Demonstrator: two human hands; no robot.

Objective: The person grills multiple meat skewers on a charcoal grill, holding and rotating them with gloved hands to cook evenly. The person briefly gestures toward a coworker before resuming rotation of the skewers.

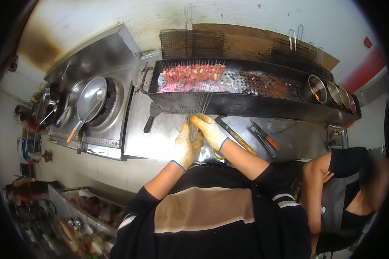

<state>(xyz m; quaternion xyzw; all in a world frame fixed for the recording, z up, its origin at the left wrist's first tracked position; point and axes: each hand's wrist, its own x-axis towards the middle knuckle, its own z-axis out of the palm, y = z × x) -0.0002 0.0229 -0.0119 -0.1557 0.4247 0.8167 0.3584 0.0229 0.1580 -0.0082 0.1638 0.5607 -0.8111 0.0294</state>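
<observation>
Several metal skewers [192,104] fan out from my hands toward a long charcoal grill [262,105]. Chunks of raw-looking pinkish meat [193,73] are packed side by side on their far ends, above glowing coals at the grill's left part. White work gloves with blue cuffs cover both hands. My left hand [184,144] is wrapped around the gathered skewer ends, thumb up. From the right, my right hand [211,130] closes over the same bundle, its fingers partly hidden. Just right of it lie tongs or a similar long tool [235,134] with a yellowish handle.
A dark-handled scraper [151,118] lies left of my hands, and a wooden-handled knife [265,136] to the right. Metal bowls [317,88] stand at the grill's right end. A wok stove [102,140] with a large ladle [91,98] is at left. Another person [314,181] stands close on the right.
</observation>
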